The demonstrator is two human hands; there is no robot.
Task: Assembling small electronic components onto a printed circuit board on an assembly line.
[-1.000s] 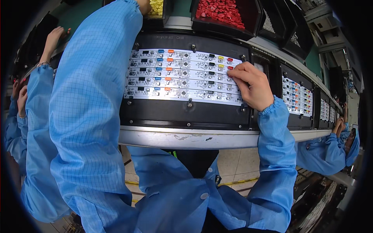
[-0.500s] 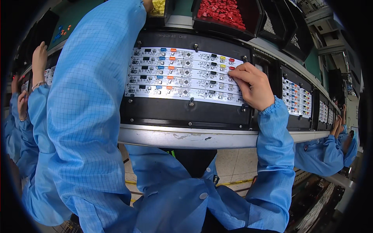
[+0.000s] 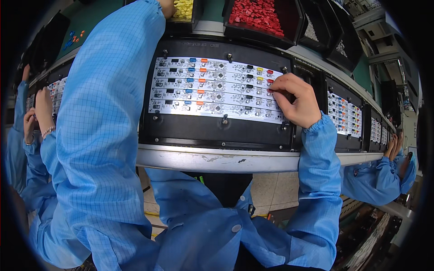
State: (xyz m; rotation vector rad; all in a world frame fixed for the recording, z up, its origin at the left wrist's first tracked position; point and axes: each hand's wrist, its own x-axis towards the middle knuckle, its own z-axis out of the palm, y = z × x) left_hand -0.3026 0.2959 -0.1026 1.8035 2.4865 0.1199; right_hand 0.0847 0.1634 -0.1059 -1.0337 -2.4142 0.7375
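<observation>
White, slim, printed circuit boards (image 3: pixel 210 95) — five of them, stacked in parallel rows — lie in a flat black fixture (image 3: pixel 185 128) directly in front of the person, behind a scuffed silver metal rail (image 3: pixel 217 158). Each board carries a small black, a blue and an orange block towards its left; the top two also bear yellow and red ones near the right end.

The right hand (image 3: pixel 296 100) is over the right end of the boards, thumb and forefinger pinched nearly together at the third row, with a small red plastic connector (image 3: pixel 270 90) at their tips. The left hand (image 3: pixel 168 8) reaches to the upper edge of the view, beside a black bin of yellow plastic pieces (image 3: pixel 183 10); its fingers are cut off, so I cannot tell how far open they are or what they hold.

Next along the green desk (image 3: pixel 210 11) stands a black bin of red plastic pieces (image 3: pixel 255 18). Co-workers in blue smocks are at either side — one's hand (image 3: pixel 44 106) shows at left.
</observation>
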